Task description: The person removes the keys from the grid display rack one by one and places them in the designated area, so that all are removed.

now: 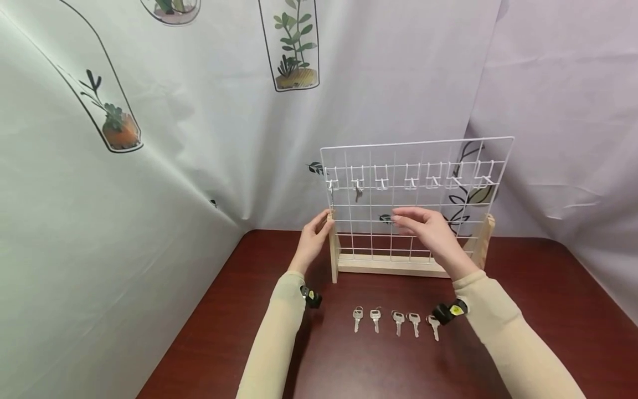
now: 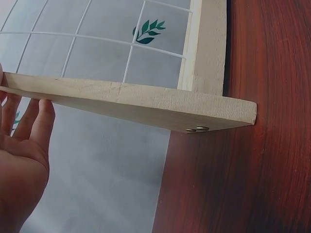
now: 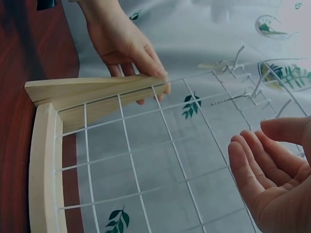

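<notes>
I have the left hand (image 1: pixel 314 230) pinching the top of the near-side wooden upright (image 1: pixel 334 255), thumb on one face and fingers round on the other. The right hand (image 1: pixel 423 227) is to the right of that grip, in front of the wire grid (image 1: pixel 416 143), with thumb and fingertips slightly apart, the fingers gently curved and holding nothing. Just above the left-hand grip, a key hangs almost edge-on from the first white hook (image 1: pixel 332 184); a second key (image 1: pixel 358 193) hangs from the next hook, up and to the right of the grip and up and to the left of the right hand. I count seven hooks in a row across the grid, running rightward above both hands. Below the left grip, the upright meets a wooden base bar (image 1: pixel 394 267), and from the left wrist I make out two screw heads (image 2: pixel 201 128) low on its outer face. The matching upright (image 1: pixel 483 244) stands beyond the right hand. Nearer to me than either hand, five loose keys (image 1: pixel 398 317) lie in a row on the dark red table (image 1: pixel 349 371), the rightmost beside the black right wrist camera (image 1: pixel 443 314). Farthest out, behind the grid, hangs a pale plant-printed cloth (image 1: pixel 219 111).
</notes>
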`<state>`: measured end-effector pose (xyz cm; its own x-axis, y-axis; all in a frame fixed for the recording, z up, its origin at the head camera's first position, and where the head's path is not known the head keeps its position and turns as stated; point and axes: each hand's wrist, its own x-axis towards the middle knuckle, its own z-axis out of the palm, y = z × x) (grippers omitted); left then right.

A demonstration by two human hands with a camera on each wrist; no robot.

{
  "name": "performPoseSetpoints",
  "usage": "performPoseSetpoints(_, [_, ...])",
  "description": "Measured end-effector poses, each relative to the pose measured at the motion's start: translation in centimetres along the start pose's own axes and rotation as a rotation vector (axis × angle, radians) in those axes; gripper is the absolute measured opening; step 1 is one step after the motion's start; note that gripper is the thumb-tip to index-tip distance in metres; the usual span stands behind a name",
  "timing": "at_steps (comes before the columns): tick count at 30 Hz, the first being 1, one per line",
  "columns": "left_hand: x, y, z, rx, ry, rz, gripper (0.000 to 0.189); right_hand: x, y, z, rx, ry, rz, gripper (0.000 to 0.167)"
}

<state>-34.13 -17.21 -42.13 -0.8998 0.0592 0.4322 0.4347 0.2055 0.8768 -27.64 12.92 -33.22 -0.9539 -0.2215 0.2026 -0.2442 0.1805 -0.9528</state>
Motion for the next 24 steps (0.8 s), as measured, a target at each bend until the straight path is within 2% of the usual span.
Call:
performPoseSetpoints(3, [-0.3,1.2,-0.1,0.008,-0.009,-0.001,0.043,0.4,-0.3,0.2,-0.015,0.001,-0.013,0.048])
performPoseSetpoints(8, [-1.0,3.6,-0.1,0.017,-0.029,0.014,0.041,1.2,-0.4,1.1,0.030,0.008,-0.046,0.042])
performPoseSetpoints(11, [-1.1,3.6,0.0,0.010,-0.025,0.013,0.042,1.9,-0.4,1.8,0.058,0.015,-0.063,0.040])
performPoseSetpoints(18, [0.1,0.0,0.4,0.011,0.018,-0.007,0.044,3.1,-0.6,3.1,0.109,0.023,-0.073,0.041])
performPoseSetpoints(24, [0.1,-0.3,0.3,-0.005,0.015,-0.004,0.045,3.5,-0.7,4.0,0.077,0.040,-0.078,0.040])
